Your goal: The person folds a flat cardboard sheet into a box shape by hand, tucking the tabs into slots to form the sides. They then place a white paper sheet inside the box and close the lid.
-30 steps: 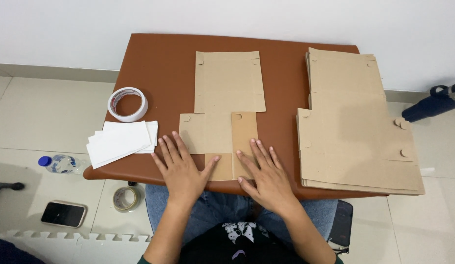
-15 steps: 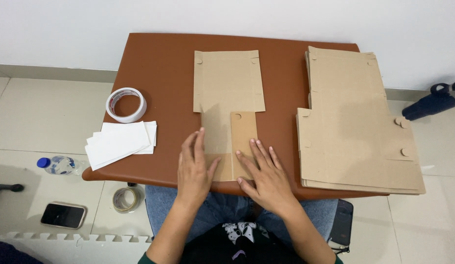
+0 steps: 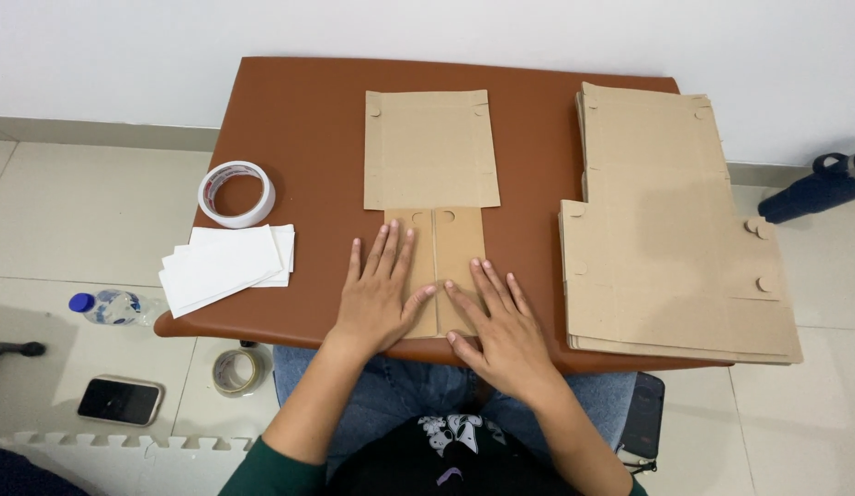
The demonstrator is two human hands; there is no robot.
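Observation:
A flat brown cardboard box blank (image 3: 432, 152) lies in the middle of a brown table (image 3: 299, 129). Its near part has two side flaps folded in so they meet at a centre seam. My left hand (image 3: 382, 294) presses flat on the left folded flap, fingers spread. My right hand (image 3: 496, 326) lies flat on the right folded flap near the table's front edge. Neither hand grips anything.
A stack of flat cardboard blanks (image 3: 671, 230) fills the table's right side. A roll of white tape (image 3: 236, 194) and a pile of white sheets (image 3: 224, 266) sit at the left. On the floor lie a water bottle (image 3: 108, 307), another tape roll (image 3: 232, 371) and a phone (image 3: 121, 400).
The left flap of the cardboard blank was folded inward by my left hand, which now presses it flat beside the right flap. My right hand stayed on the right flap.

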